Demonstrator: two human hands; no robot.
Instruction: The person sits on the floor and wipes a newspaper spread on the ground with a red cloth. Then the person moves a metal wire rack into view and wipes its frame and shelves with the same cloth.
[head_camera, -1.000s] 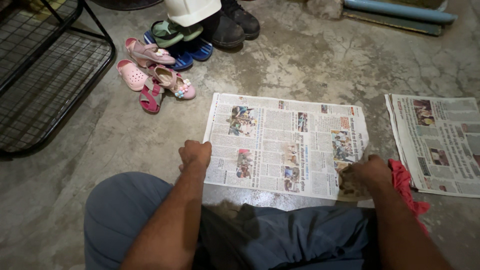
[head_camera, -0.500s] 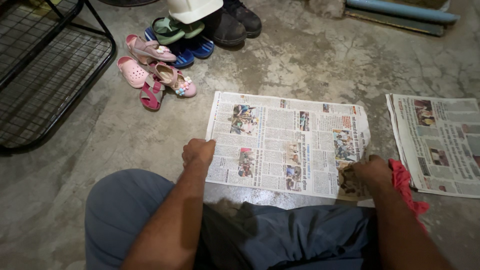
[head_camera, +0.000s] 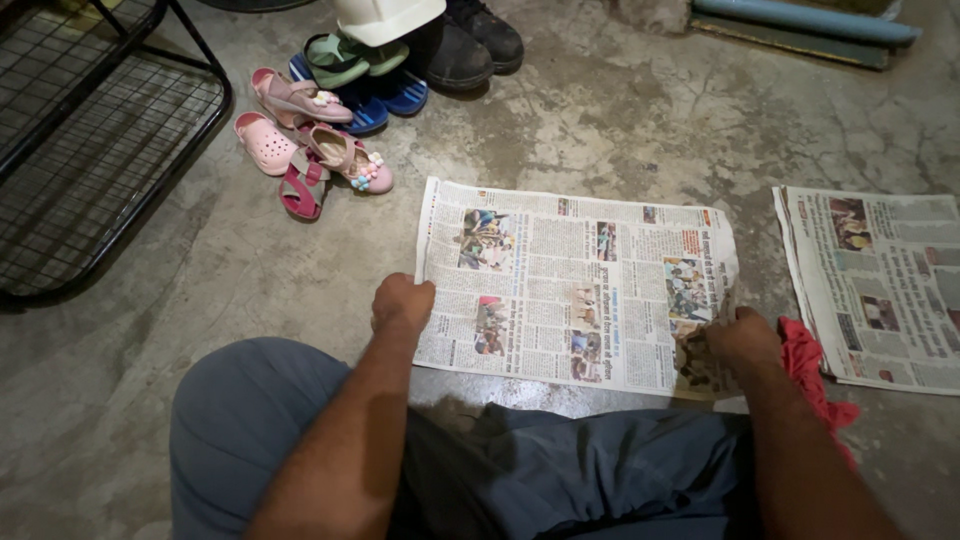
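Note:
A newspaper sheet (head_camera: 560, 270) lies spread flat on the concrete floor in front of my knees. My left hand (head_camera: 402, 303) is closed on its left edge, near the lower corner. My right hand (head_camera: 745, 340) is closed on its lower right corner, where the paper is crumpled and stained brown. A red cloth (head_camera: 806, 360) lies on the floor just right of my right hand, touching my wrist. My legs in blue-grey trousers (head_camera: 250, 420) fill the bottom of the view.
A second newspaper (head_camera: 880, 285) lies to the right. Small pink sandals (head_camera: 325, 165), blue and green slippers (head_camera: 370, 85) and black shoes (head_camera: 470, 50) sit at the back left. A black wire rack (head_camera: 90, 150) stands far left, and a blue pipe (head_camera: 800, 20) lies along the back right.
Both hands have slid the newspaper sheet a little forward and to the right. The hands keep their hold on its edges.

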